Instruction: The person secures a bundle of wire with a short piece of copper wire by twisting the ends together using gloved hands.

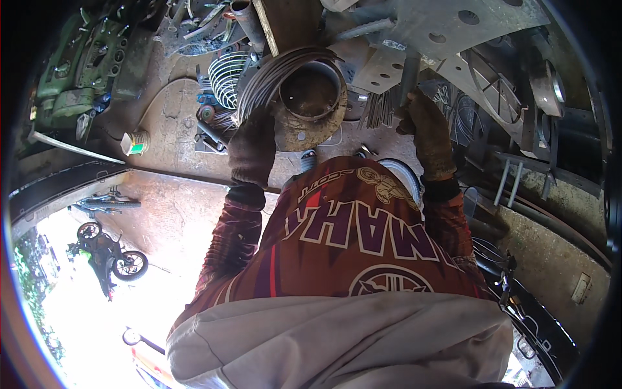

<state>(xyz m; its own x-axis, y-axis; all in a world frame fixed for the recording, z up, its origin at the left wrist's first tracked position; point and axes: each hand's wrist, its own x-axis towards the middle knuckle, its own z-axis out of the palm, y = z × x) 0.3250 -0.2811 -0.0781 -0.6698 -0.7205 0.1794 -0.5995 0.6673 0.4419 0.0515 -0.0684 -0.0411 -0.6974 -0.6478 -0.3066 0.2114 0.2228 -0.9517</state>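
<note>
My left hand point(253, 148), in a dark work glove, is at the lower left edge of a coil of grey metal wire point(259, 83). Its fingers appear closed around the strands, though the fingertips are partly hidden. The coil curves round the left and top of a rusty metal drum point(311, 91) with a round opening and a wide flange point(322, 131) below. On the right, my gloved right hand point(430, 133) is closed at the lower end of an upright grey metal bar point(409, 74). That bar stands under a large metal plate with round holes point(447, 29).
Straight metal rods point(379, 111) lie between the drum and my right hand. A white wire guard point(227, 79) leans left of the coil. Green machinery point(81, 71) stands at far left, with a small bucket point(135, 142) nearer. Metal frames point(512, 110) crowd the right. Motorbikes point(103, 256) stand outside.
</note>
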